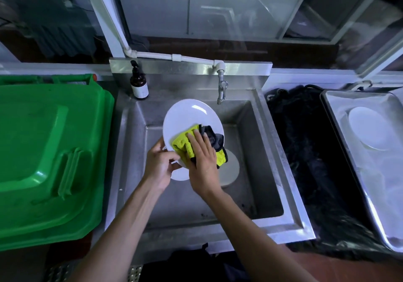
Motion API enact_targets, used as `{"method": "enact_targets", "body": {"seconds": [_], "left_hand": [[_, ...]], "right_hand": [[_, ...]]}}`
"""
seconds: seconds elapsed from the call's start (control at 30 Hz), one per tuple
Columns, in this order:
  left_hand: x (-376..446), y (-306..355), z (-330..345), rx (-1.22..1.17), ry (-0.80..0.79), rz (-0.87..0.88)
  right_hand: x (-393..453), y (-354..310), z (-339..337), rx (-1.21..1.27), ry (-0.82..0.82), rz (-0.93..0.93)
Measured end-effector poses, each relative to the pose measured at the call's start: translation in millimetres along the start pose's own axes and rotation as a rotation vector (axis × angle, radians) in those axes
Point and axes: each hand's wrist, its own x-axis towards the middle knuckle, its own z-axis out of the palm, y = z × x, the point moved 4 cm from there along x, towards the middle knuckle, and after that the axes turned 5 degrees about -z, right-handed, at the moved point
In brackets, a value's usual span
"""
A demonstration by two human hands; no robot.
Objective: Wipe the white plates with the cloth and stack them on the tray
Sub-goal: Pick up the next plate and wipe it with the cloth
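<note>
Fingers (197, 139) of the right hand (204, 162) lay nearly straight and pressed flat on a yellow and black cloth (185, 145), pushing it against the face of a white plate (187, 120). Fingers of the left hand (160, 164) curled round the plate's near left rim, the thumb on the front face beside the cloth and the rest behind the plate, so this hand gripped the plate and held it tilted above the sink (259, 151). Under the right fingers the cloth was bunched, its yellow side toward the left hand and its black side spilling out beyond the fingertips and past the plate's right edge. Just below the left fingers a second white plate (180, 175) showed part of its rim, and to the right of the right hand a third, greyer plate (231, 168) lay flat on the sink floor, partly hidden by the cloth and the wrist. Beyond the fingertips a tap (222, 87) hung over the basin, with a brown pump bottle (139, 83) on the sink's back left corner. Far to the right of the right fingers a metal tray (340, 133) held one white plate (368, 128), and a black bag (305, 151) lay between tray and sink. Left of the left fingers stood a green bin lid (43, 151).
</note>
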Motion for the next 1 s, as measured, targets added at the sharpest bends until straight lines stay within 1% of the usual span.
{"method": "enact_targets", "body": {"seconds": [0.17, 0.23, 0.37, 0.6, 0.73, 0.83, 1.0], "left_hand": [[3, -3, -9, -0.026, 0.040, 0.004], [2, -4, -8, -0.035, 0.048, 0.005], [1, -4, -7, -0.038, 0.063, 0.002], [5, -1, -4, 0.016, 0.056, 0.013], [8, 1, 3, 0.054, 0.023, 0.013], [10, 1, 9, 0.086, 0.002, -0.001], [14, 3, 18, 0.133, -0.021, -0.029]], "right_hand": [[-17, -2, -2, -0.163, -0.009, -0.023], [-22, 1, -2, -0.193, 0.020, 0.019], [-23, 14, -5, -0.190, 0.090, 0.163], [0, 32, -22, 0.053, 0.189, 0.259], [8, 45, -39, 0.214, 0.207, 0.286], [14, 56, -53, 0.263, 0.208, 0.336], [25, 64, -85, 0.333, 0.277, 0.253]]}}
